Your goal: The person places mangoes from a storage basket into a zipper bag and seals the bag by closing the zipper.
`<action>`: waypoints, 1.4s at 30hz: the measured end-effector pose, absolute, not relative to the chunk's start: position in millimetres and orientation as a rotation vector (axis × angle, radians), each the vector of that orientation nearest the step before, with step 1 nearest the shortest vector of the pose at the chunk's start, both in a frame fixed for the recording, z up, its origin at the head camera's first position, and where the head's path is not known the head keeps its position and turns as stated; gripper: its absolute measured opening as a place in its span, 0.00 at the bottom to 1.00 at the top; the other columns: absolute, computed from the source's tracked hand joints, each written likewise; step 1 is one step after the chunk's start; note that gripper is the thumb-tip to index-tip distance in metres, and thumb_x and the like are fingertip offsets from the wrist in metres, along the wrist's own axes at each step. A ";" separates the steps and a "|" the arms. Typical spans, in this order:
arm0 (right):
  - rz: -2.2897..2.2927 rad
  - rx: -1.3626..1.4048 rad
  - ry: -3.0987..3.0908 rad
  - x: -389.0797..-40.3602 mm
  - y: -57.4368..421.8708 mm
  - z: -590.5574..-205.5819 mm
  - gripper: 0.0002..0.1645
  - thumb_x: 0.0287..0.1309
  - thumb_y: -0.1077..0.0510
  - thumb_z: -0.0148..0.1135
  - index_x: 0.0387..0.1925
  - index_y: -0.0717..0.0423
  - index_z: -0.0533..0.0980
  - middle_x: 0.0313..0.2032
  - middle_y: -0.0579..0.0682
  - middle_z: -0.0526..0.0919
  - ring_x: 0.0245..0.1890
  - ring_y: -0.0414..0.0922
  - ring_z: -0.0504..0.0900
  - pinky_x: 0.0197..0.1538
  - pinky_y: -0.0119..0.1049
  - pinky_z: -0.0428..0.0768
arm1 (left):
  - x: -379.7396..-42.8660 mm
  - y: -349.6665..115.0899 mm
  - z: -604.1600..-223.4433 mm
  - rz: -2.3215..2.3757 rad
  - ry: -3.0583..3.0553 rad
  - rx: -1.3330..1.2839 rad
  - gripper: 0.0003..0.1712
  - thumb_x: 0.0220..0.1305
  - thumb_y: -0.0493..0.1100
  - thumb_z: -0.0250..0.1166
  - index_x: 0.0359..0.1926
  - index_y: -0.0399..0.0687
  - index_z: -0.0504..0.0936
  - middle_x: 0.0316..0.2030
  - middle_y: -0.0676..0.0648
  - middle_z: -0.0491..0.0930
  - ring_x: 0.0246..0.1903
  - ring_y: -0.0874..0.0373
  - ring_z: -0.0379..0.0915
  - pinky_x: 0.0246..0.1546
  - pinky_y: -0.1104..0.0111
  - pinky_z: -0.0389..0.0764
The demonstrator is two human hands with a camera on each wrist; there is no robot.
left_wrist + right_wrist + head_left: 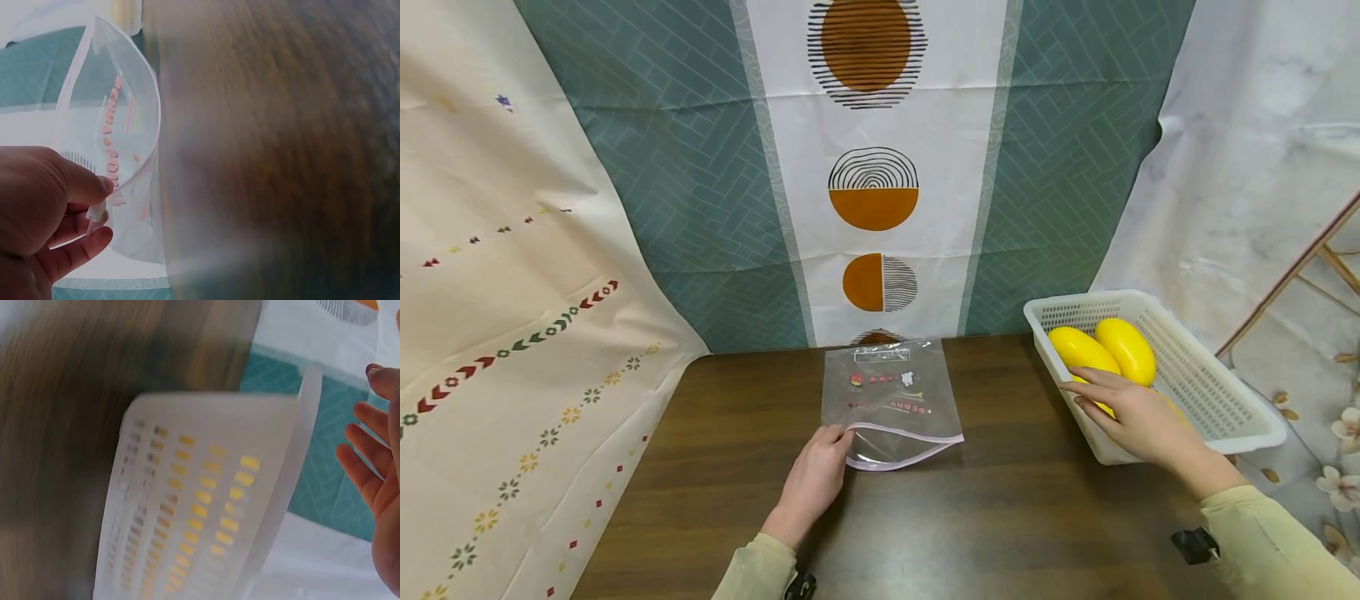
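A clear zip bag [891, 392] with pink edging and printed red lettering lies on the table, its mouth gaping toward me. My left hand [816, 475] pinches the left corner of that mouth between thumb and fingers; the left wrist view shows the bag [134, 119] spread open beyond the thumb. Over the near left rim of a white plastic basket [1232, 400] hovers my right hand [1138, 417], fingers extended and holding nothing. Beneath and behind it are yellow mango-like fruits [1126, 350], partly hidden by the hand. In the right wrist view the fingers [365, 456] stand above the basket rim.
The basket's slotted side wall [187, 487] rises at the right of the dark wooden table [745, 417]. A patterned curtain [880, 167] hangs behind the table's back edge, with cream cloth [512, 333] to the left and floral cloth [1300, 375] to the right.
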State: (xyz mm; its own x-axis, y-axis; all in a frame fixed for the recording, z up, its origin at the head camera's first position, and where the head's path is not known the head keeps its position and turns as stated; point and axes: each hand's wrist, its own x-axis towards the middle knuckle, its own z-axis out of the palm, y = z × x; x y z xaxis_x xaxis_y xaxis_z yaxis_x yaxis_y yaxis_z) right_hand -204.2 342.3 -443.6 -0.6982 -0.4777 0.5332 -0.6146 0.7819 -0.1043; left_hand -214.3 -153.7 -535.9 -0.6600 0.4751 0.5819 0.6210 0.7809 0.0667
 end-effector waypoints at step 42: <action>-0.192 1.059 -2.863 -245.4 413.6 -450.1 0.44 0.52 0.77 0.70 0.69 0.46 0.80 0.73 0.62 0.74 0.70 0.68 0.72 0.63 0.70 0.74 | -215.6 -151.6 -540.5 -0.394 -2.441 -0.794 0.18 0.57 0.23 0.74 0.49 0.35 0.88 0.37 0.44 0.80 0.37 0.49 0.77 0.38 0.58 0.86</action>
State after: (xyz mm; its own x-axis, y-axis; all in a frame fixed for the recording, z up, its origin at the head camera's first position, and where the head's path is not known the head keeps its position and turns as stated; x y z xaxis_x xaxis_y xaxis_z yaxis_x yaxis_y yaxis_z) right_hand -245.4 413.6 -450.1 -0.7570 -0.6525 0.0345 -0.6421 0.7526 0.1460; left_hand -215.6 -151.6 -540.5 -0.6821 0.4544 0.5729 0.6117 0.7839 0.1066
